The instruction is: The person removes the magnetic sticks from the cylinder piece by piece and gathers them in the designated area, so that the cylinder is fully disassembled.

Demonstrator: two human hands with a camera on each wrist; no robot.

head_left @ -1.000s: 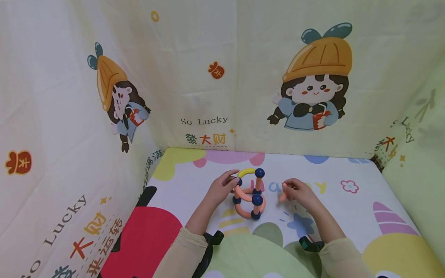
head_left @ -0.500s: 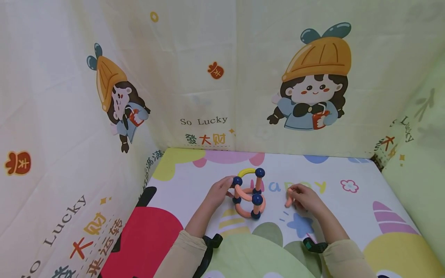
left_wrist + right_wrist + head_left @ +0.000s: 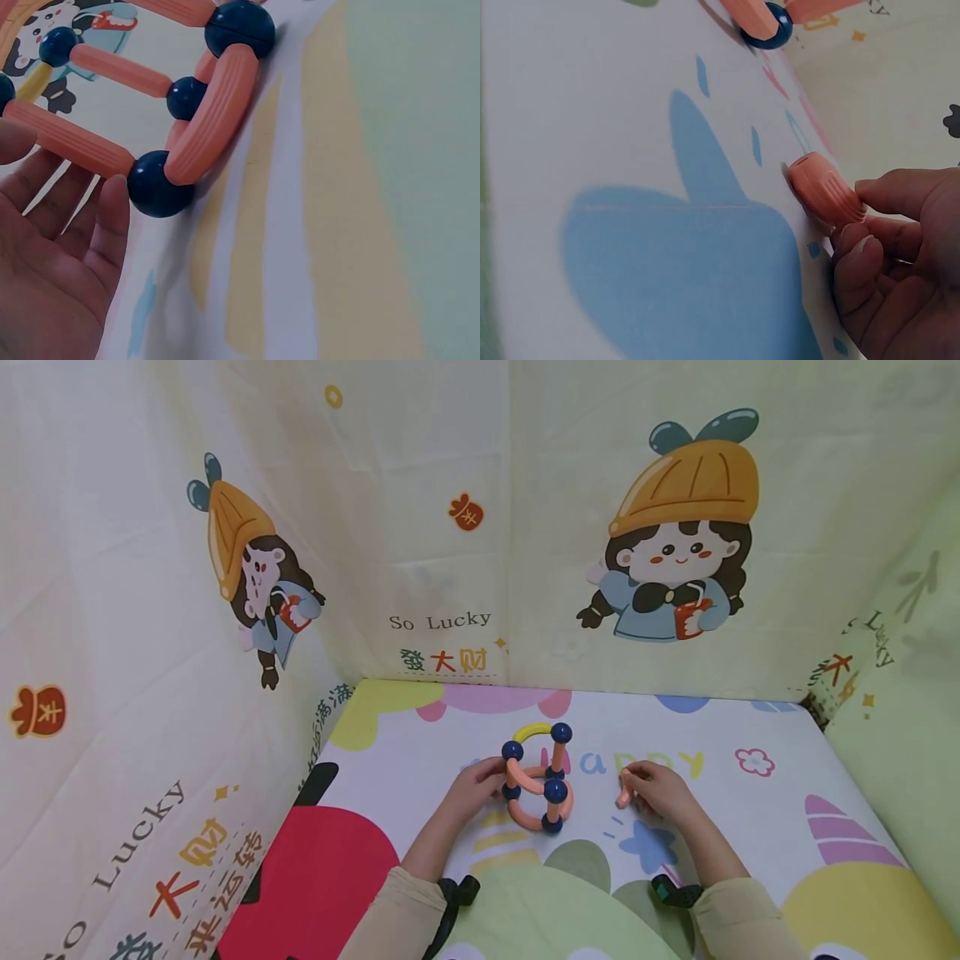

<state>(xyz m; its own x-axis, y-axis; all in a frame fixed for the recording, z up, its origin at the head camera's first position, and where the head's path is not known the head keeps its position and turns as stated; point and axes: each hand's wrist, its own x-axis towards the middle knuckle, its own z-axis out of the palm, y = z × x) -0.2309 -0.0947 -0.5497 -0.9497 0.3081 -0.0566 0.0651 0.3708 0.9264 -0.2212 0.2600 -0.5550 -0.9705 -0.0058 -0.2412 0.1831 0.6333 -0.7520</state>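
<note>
A ball-and-stick building toy frame [image 3: 533,787] stands on the table, made of dark blue balls joined by orange sticks, with one yellow curved stick [image 3: 533,730] at its top. My left hand [image 3: 477,789] is at the frame's left side. Seen from the left wrist, its thumb and fingers hold an upright orange stick [image 3: 71,139] above a blue ball [image 3: 160,184]. Off to the right, my right hand [image 3: 660,789] pinches a separate curved orange stick [image 3: 823,187] between thumb and fingers, close to the tabletop. The fingers hide part of that stick.
A printed cloth [image 3: 540,568] walls the table on the back and both sides. The tabletop [image 3: 750,818] carries coloured cartoon prints and the word "Happy". A black strap mount [image 3: 459,893] sits on the left wrist, another mount [image 3: 675,892] on the right.
My left hand has slid down from the upper left ball to the upright stick below. The right hand has drawn slightly right and lower with its orange stick. The frame stays put.
</note>
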